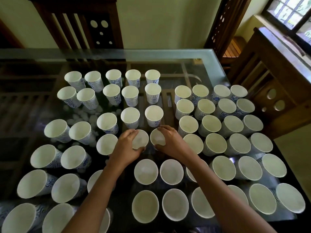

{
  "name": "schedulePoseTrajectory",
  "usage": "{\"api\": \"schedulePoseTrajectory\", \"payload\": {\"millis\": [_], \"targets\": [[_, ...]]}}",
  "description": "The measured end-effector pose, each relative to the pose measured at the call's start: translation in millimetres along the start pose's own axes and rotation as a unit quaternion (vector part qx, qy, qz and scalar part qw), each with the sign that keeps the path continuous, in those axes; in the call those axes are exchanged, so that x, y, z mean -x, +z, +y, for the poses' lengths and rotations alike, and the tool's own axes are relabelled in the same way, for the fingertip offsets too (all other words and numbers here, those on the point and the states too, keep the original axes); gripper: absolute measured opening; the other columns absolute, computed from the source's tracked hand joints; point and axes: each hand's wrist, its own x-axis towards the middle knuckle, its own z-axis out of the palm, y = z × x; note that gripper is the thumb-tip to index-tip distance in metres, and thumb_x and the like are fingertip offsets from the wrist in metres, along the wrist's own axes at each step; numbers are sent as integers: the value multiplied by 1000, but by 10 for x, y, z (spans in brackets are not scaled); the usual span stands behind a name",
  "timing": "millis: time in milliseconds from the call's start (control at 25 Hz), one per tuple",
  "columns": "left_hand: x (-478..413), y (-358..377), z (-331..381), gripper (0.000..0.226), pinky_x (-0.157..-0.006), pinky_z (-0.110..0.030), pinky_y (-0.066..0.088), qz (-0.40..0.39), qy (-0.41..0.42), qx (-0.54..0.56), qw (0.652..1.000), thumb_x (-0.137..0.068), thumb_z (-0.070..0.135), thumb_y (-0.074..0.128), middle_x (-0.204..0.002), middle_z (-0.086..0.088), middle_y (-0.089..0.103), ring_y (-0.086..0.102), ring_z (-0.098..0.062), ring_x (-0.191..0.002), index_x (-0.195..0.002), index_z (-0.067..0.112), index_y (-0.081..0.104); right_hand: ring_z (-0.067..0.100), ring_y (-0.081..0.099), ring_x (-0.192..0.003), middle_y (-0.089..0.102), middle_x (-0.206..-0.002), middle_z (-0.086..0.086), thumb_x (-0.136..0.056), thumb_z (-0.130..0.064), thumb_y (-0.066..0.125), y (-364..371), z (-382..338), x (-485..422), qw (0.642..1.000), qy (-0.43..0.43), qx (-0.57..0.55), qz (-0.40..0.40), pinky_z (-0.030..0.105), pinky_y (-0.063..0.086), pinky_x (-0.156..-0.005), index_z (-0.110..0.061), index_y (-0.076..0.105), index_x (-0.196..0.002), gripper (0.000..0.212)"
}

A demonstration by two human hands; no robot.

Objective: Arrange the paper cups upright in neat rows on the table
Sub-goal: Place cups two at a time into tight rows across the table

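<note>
Two hands, two cups: at the middle of a glass table crowded with paper cups, your left hand curls round the rim and wall of the left-hand cup, and your right hand wraps the right-hand cup the same way, thumb at the near side and fingers over the far edge. The pair sit mouth-up, just beside each other, in the gap between the row behind and the row nearer you, which suggests you are squaring both into line at once. Your fingers hide the bases, so it cannot be told whether the cups rest on the glass or are lifted just clear of it. Every cup in view stands upright. The block to your right runs in tight, close-set rows, while the cups to your left are looser and less even, so that side likely wants the most straightening. The tabletop is clear glass over a dark timber frame and mirrors the cups faintly. A slatted wooden chair and a second chair stand at the far edge against a pale wall. A wooden cabinet stands to your right beneath a barred window.
</note>
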Motion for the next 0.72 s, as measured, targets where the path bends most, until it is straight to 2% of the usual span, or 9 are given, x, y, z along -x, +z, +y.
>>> {"api": "schedulePoseTrajectory", "payload": {"millis": [280,720], "targets": [[37,50,78,68,-103,-34,35,-14,15,5,1000,-70,25,78,-135,-3,49,45,-21,-124,-130,14,51,23,38,-130,39,-145,4,-79,-26,72,-60,94,214,1000,7,19,16,32,39,-101,-13,39,-139,70],[70,47,96,70,-104,-36,36,-39,19,14,999,-70,26,79,-137,-3,48,44,-21,-125,-132,16,50,24,36,-131,36,-147,5,-79,-28,72,-71,91,295,1000,17,21,-2,34,37,-102,-14,35,-141,73]]}}
